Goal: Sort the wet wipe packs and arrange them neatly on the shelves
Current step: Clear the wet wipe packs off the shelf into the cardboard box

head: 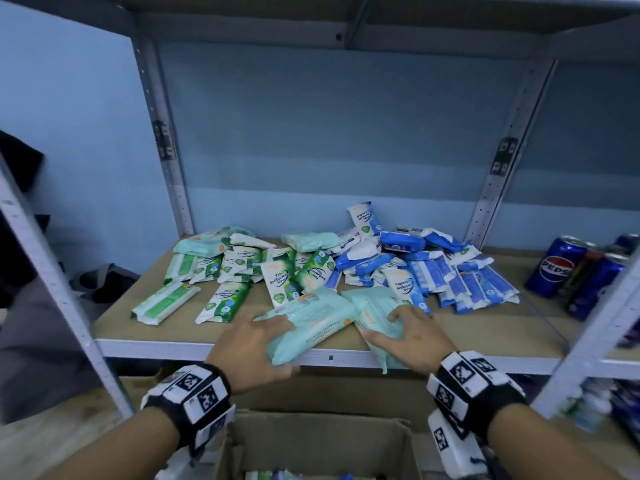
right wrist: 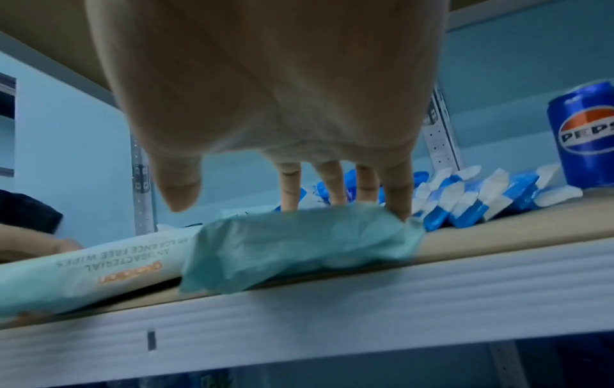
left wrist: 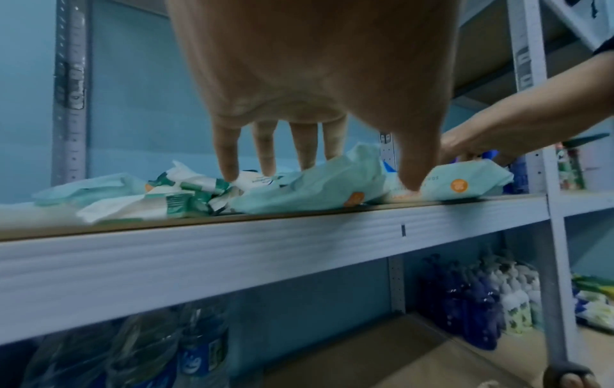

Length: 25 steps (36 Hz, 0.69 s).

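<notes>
A cardboard box (head: 311,441) is sitting nearest, below the shelf (head: 214,348) front, between the two wrists. Just above it, the left hand (head: 249,344) is lying spread on a large mint wipe pack (head: 311,323), fingers nearly straight on its top and thumb curving round the near end, which is overhanging the shelf edge. The right hand (head: 405,337) is resting likewise on a second mint pack (head: 374,306) just right of the first, fingers extended over its far edge, thumb out to the left; the two packs are touching. Farther back, green-and-white packs (head: 228,268) are lying heaped to the left and blue-and-white packs (head: 450,271) to the right. Pepsi cans (head: 557,268) are standing at the far right.
</notes>
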Each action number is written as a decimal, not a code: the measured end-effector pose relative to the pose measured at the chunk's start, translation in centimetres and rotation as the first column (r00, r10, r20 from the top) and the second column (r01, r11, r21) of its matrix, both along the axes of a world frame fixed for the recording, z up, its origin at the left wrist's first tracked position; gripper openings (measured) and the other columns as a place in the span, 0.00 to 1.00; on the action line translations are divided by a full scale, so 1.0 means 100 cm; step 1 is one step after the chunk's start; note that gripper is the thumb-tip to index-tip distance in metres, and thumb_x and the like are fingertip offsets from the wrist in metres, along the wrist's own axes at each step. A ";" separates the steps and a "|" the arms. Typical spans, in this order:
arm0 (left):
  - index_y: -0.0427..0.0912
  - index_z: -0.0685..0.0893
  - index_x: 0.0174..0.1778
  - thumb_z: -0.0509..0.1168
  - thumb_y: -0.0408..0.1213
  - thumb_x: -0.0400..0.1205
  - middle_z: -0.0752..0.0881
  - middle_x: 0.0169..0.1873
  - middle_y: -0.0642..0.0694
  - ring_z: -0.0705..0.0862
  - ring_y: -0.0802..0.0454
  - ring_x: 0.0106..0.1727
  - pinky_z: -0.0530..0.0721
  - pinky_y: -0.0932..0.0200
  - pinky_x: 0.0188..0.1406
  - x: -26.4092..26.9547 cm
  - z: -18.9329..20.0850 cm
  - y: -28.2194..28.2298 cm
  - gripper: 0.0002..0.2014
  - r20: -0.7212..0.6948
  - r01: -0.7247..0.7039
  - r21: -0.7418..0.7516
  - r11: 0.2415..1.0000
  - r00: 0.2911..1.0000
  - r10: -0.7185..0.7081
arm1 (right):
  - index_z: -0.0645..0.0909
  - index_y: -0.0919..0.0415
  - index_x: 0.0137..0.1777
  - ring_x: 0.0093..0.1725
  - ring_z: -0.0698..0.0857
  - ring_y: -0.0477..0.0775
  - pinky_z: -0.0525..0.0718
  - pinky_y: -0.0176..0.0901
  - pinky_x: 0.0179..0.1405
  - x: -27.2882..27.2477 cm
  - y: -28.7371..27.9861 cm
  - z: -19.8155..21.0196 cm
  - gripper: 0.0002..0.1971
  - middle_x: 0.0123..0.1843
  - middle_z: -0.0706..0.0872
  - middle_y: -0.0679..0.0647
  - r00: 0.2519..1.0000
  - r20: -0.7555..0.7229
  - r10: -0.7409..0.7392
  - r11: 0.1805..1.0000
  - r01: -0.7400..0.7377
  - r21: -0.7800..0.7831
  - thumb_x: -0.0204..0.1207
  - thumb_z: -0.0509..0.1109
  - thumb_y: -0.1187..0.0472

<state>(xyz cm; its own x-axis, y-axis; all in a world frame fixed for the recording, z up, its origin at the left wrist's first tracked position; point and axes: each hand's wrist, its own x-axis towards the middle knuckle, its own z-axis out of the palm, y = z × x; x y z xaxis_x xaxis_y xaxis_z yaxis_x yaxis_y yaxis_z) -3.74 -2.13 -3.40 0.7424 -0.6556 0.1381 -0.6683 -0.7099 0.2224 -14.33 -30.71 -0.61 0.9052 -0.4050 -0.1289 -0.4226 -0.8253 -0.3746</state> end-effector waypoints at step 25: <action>0.51 0.72 0.72 0.62 0.78 0.53 0.76 0.56 0.45 0.71 0.41 0.58 0.69 0.47 0.54 -0.022 -0.032 -0.016 0.53 0.112 -0.263 -0.065 0.963 0.957 0.269 | 0.57 0.50 0.79 0.62 0.66 0.60 0.74 0.54 0.61 -0.051 0.020 -0.045 0.55 0.65 0.65 0.56 0.984 0.178 0.005 0.986 0.025 -0.164 0.53 0.81 0.41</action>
<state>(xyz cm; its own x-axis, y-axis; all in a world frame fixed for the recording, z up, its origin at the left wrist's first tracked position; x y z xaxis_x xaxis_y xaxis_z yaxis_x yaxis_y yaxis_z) -5.95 -3.71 -6.62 0.8652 -0.4273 0.2623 -0.4807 -0.8557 0.1916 -19.38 -28.70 -5.15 0.9032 -0.4167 0.1029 -0.3704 -0.8778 -0.3037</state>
